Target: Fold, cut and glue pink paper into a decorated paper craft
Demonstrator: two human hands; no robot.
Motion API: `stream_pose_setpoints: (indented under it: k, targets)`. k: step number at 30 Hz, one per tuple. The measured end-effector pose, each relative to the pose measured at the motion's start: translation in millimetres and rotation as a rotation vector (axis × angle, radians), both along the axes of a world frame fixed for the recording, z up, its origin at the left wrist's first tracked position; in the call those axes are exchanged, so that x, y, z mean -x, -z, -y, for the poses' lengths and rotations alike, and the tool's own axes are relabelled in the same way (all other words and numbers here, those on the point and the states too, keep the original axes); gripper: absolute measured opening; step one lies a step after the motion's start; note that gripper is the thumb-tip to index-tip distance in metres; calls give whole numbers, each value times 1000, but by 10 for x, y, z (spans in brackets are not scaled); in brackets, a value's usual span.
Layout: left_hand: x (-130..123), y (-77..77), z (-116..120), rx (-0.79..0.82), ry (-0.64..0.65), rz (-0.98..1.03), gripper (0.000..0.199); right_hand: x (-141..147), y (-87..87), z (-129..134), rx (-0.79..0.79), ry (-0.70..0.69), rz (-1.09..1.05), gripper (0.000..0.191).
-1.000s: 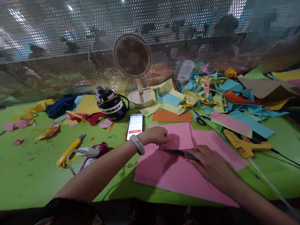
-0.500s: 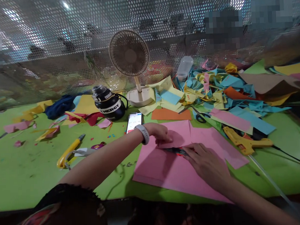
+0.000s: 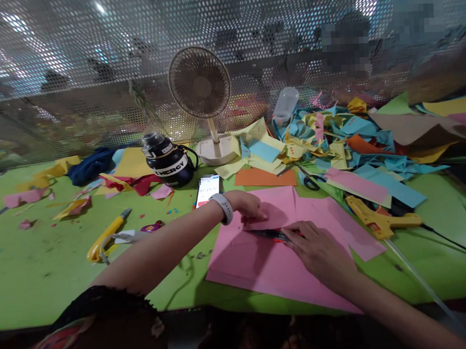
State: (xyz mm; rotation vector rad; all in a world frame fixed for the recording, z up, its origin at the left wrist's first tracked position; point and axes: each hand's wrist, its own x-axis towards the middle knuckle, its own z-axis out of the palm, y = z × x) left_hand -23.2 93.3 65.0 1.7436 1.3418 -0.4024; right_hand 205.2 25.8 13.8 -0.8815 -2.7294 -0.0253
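Pink paper lies under both hands on the green tabletop, with a raised flap along its middle. My left hand, a pale watch band at its wrist, is closed with curled fingers at the left end of that flap. A slim black-and-red tool lies along the flap's lower edge, its dark end pointing left. My right hand is closed on the tool's right end, thumb and fingers covering much of it. Its exact kind is not clear.
A yellow glue gun, scissors and a heap of paper scraps are to the right. A fan, dark bottle and phone stand or lie behind. A yellow cutter lies left.
The whole view has shifted very slightly. Both hands keep nearly the same place on the pink paper, and the tool between them shows only a tiny change in angle.
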Motion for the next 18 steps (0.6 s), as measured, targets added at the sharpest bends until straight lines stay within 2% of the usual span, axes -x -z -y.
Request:
stream_pose_setpoints:
  k: [6, 10, 13, 15, 16, 18]
  targets:
    - [8, -5, 18, -12, 10, 12, 44, -18, 2, -17, 33, -18, -5, 30]
    - [2, -10, 68, -78, 26, -2, 43, -8, -47, 54, 126, -105, -21, 28]
    - [18, -17, 164, -204, 14, -25, 37, -43, -169, 95, 144, -184, -127, 29]
    - [52, -18, 245, -323, -8, -35, 25, -133, -301, 52, 114, -203, -217, 32]
    - [75, -14, 284, -381, -26, -37, 21, -206, -376, -3, 84, -186, -260, 33]
    - [122, 6, 349, -566, -42, 6, 28, -410, -523, -186, 8, -109, -335, 34]
